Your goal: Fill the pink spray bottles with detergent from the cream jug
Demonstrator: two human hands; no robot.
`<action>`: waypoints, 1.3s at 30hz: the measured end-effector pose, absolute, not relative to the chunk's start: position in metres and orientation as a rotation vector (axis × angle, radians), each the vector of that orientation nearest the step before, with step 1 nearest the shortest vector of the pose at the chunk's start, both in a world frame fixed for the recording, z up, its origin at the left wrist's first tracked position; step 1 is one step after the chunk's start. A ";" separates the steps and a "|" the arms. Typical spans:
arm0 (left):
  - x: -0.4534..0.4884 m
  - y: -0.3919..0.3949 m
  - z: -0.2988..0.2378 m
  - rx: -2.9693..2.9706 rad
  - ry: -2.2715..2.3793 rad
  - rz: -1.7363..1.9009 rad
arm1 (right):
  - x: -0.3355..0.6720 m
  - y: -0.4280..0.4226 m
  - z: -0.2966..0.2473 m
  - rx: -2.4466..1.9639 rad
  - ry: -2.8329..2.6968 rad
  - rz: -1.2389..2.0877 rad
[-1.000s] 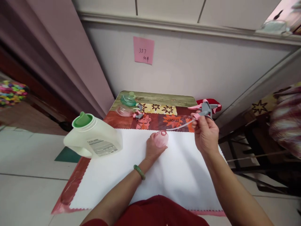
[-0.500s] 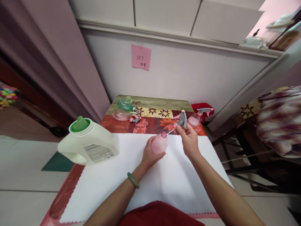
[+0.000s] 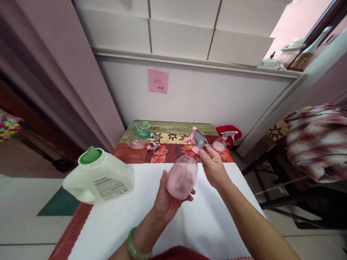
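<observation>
Nearest the camera, a green glossy bangle [image 3: 137, 249] is worn on the left wrist. The left hand [image 3: 165, 200] is closed around the lower body of a pink translucent plastic spray bottle [image 3: 182, 177], palm beneath and fingers curled round its far side, so that the weight is carried from below and the bottle is kept from turning. The bottle is held upright, tilted slightly to the right, in the air above a white scallop-edged cloth [image 3: 217, 224] spread over the table; nothing of it rests on the cloth.

The right hand [image 3: 214, 168] is closed at the bottle's neck, fingers pinched about the pink collar of a grey and pink trigger head [image 3: 197, 139], which sits on the neck with its nozzle pointing left. Whether the head is seated fully cannot be told.

The bottle's body is rounded and pear-shaped, cloudy pink, with faint vertical ribbing; whether liquid is inside cannot be told.

To the left, a white plastic jug with a green cap [image 3: 99, 178] stands at the cloth's edge, within easy reach. Farther back, on a red patterned tablecloth [image 3: 127, 153], a green spray bottle [image 3: 141, 130] and a clear pink one [image 3: 136, 143] lie on their sides, and another pink spray bottle [image 3: 221, 143] stands to the right. A pink paper note [image 3: 157, 81] is stuck on the wall behind.
</observation>
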State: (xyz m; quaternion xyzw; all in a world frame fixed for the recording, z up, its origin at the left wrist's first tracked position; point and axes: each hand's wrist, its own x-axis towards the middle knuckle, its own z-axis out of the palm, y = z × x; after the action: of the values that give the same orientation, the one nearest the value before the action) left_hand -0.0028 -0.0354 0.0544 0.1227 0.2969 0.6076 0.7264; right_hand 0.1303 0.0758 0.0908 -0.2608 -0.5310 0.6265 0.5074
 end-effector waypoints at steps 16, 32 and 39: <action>-0.011 -0.037 0.076 0.153 0.516 0.907 | 0.140 0.070 0.114 -0.472 -1.124 1.754; -0.007 -0.040 0.091 0.159 0.663 0.959 | 0.138 0.060 0.111 -0.422 -1.126 1.733; -0.010 -0.042 0.092 0.137 0.621 0.950 | 0.141 0.061 0.115 -0.354 -1.210 1.710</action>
State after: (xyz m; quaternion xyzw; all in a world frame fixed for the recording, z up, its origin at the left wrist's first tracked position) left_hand -0.0098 -0.0418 0.0922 0.0647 0.2938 0.4495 0.8411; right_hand 0.1410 0.0607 0.1151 -0.1454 -0.4975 0.7032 0.4867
